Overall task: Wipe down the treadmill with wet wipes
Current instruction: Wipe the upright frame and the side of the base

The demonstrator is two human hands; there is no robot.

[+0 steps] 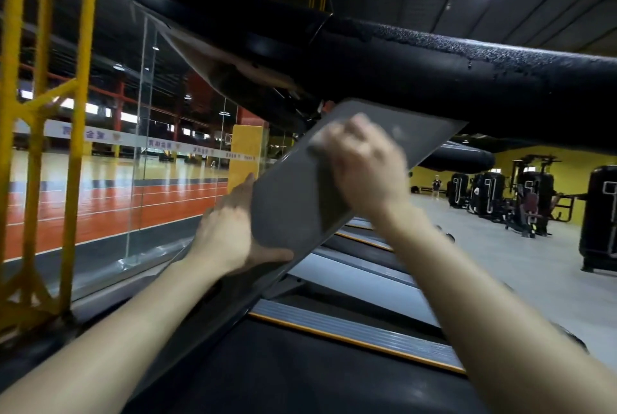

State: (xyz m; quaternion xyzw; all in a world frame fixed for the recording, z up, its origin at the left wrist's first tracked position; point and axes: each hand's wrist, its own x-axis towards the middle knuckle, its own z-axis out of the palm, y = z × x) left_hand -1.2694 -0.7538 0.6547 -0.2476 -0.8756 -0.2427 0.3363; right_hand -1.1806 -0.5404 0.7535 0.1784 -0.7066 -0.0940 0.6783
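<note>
The black treadmill belt lies nearest, beside a ribbed silver side rail with a yellow stripe. The left hand grips the lower edge of a flat grey treadmill panel, thumb across its face. Higher up, the right hand (blurred) curls round a pale wet wipe, pressing it on the panel. Above runs a black foam-covered handrail; black weight machines stand far right.

Grey treadmill panel tilted; pale blurred wipe against it.
</note>
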